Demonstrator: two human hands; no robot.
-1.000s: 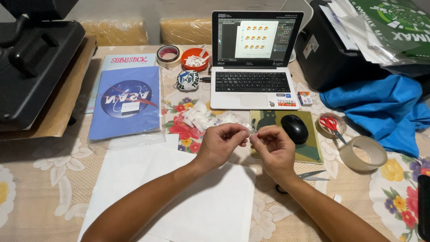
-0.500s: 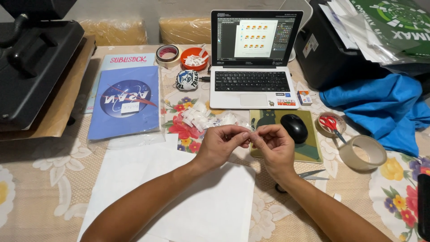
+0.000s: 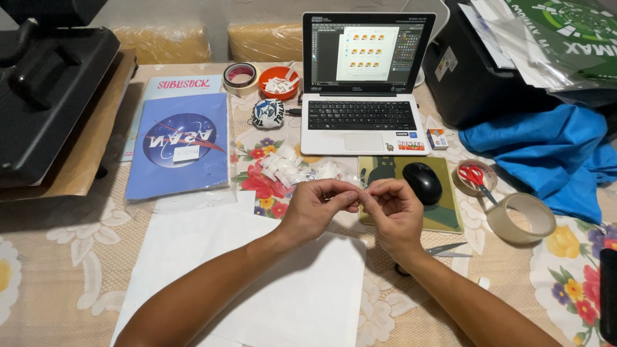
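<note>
My left hand (image 3: 318, 207) and my right hand (image 3: 393, 209) meet fingertip to fingertip above the table, pinching something very small between them; I cannot make out what it is. Just beyond my fingers lies a pile of small white paper scraps (image 3: 283, 164) on the flowered tablecloth. A large white sheet of paper (image 3: 257, 289) lies under my forearms. A black mouse (image 3: 422, 182) rests on a green mouse pad (image 3: 443, 215) right of my hands.
An open laptop (image 3: 360, 115) stands at the back centre. A blue printed sheet in a clear sleeve (image 3: 180, 144) and a black heat press (image 3: 45, 96) lie left. Tape rolls (image 3: 522, 217), scissors (image 3: 474, 175), blue cloth (image 3: 546, 154) and a black printer (image 3: 475, 77) sit right. Small scissors (image 3: 437, 252) lie by my right wrist.
My fingertips have shifted slightly closer together; both hands stay in the same place over the table.
</note>
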